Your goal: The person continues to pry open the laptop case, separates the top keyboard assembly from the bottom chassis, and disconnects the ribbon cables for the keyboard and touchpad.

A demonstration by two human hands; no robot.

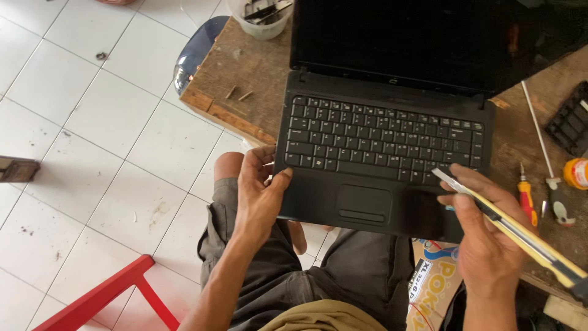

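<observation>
The left hand (pixel 260 193) grips the black laptop (pixel 383 144) at the wooden surface's (pixel 245 73) front edge; the right hand's (pixel 484 227) fingers clasp a yellow utility knife (pixel 520 230), blade beside the keyboard's (pixel 383 138) lower right corner, prying apparently under way.

A black laptop (pixel 380 153) lies on a brown wooden table (pixel 245 79), beside a yellow-and-black utility knife (pixel 520 233) and white floor tiles (pixel 92 122).

The laptop's (pixel 383 132) screen top is running off the far edge, and its near left corner is hiding under the left hand (pixel 260 193). The yellow utility knife's (pixel 517 230) handle end is leaving the right edge, while the plastic tub's (pixel 260 18) contents are staying too small to tell.
</observation>
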